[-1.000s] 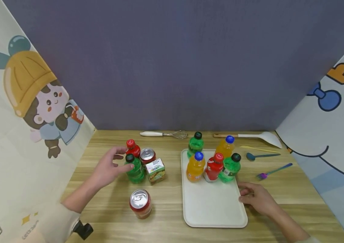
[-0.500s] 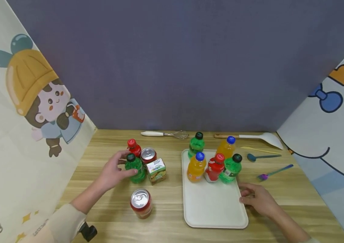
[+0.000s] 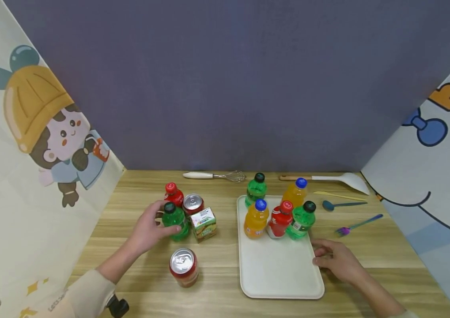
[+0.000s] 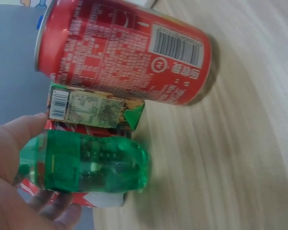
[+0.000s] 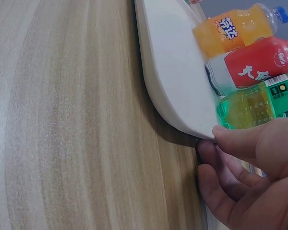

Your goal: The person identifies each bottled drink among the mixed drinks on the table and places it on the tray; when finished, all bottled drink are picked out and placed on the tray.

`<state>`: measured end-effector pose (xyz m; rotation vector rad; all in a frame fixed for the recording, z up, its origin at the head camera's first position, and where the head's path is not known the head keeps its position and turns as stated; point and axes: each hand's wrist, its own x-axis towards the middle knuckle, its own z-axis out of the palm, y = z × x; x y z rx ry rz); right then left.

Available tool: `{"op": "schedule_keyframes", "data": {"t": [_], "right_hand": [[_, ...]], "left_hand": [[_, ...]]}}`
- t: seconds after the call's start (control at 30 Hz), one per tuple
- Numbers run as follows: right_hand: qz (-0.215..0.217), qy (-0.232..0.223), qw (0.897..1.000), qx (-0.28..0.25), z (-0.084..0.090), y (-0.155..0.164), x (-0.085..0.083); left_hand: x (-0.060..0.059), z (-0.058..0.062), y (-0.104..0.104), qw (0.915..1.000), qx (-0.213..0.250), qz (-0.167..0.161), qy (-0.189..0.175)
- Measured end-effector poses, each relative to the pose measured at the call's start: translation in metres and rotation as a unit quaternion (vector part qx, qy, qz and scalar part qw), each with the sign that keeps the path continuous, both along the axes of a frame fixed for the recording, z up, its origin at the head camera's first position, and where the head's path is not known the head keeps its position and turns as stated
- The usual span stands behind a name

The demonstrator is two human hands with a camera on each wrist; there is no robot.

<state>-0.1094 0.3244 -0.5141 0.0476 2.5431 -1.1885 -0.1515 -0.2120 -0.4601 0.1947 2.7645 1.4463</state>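
My left hand [image 3: 157,223] grips a green bottle with a black cap [image 3: 175,218], which stands on the wooden table; in the left wrist view thumb and fingers wrap round the green bottle [image 4: 86,165]. Right beside it stand a red-capped bottle [image 3: 174,194], a red can [image 3: 193,204] and a small juice carton [image 3: 204,224]. A second red can [image 3: 183,266] stands nearer me. My right hand [image 3: 324,256] pinches the right rim of a white tray [image 3: 278,269], thumb on top and fingers beneath its edge [image 5: 182,96]. Several bottles, orange [image 3: 255,218], red [image 3: 280,219] and green [image 3: 301,221], stand at the tray's far end.
Along the back lie a whisk [image 3: 214,176] and a white spatula [image 3: 328,179]. A blue spoon [image 3: 342,204], a yellow stick [image 3: 340,195] and a purple fork [image 3: 357,224] lie right of the tray. Printed fabric walls close off both sides, a grey one the back.
My left hand has moved in from an open reach and closed round the green bottle. The right hand has stayed on the tray's rim.
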Motion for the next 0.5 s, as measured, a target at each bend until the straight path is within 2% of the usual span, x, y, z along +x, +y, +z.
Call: {"op": "schedule_keyframes", "data": {"t": [0.27, 0.5], "right_hand": [[-0.001, 0.000, 1.000, 0.002, -0.0004, 0.0008, -0.0004], [-0.005, -0.001, 1.000, -0.003, 0.0007, -0.0003, 0.0005]], "left_hand": [[0.0073, -0.0080, 0.0014, 0.9997, 0.013, 0.020, 0.010], [0.0093, -0.0100, -0.0004, 0.9995, -0.006, 0.011, 0.028]]}}
